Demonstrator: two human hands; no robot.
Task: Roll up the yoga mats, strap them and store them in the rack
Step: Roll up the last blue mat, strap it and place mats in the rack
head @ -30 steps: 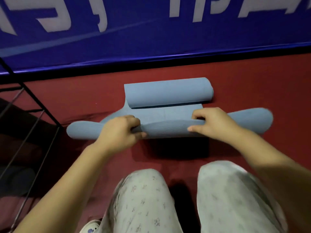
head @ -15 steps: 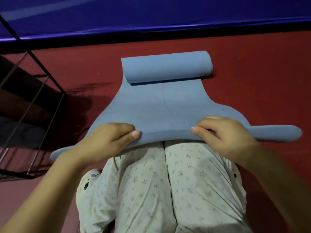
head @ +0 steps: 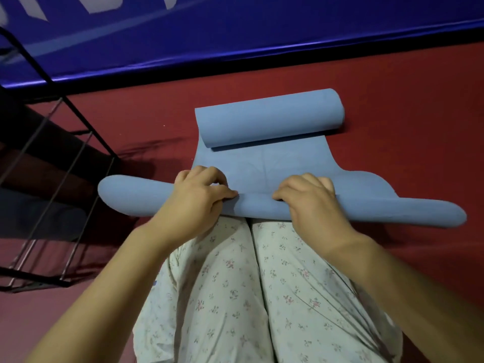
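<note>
A soft blue foam yoga mat [head: 264, 163] is lying on the dark red carpeted floor [head: 408, 106], and both hands are working at its near edge, just above the person's knees in pale floral-print trousers [head: 251, 297]. The left hand [head: 195, 199] is gripping the near rolled edge with its fingers curled over the top and the thumb pointing inward along the fold; the right hand [head: 310, 197] is gripping the same roll beside it, fingers hooked over and the thumb reaching toward the left thumb, a short stretch of mat showing between them. The near roll is sticking out past both hands, its rounded left end hanging out well beyond the left hand and its right end reaching far out past the right hand. Beyond the fingertips a flat stretch of mat is running away to a second, thicker roll lying at the far end. Bare red floor is lying open to the right of the right hand and beyond the far roll, up to the glossy blue banner [head: 235, 40] with white lettering that is closing off the far side. To the left of the left hand a black metal wire rack [head: 78, 142] is standing, close to the left end of the near roll.
</note>
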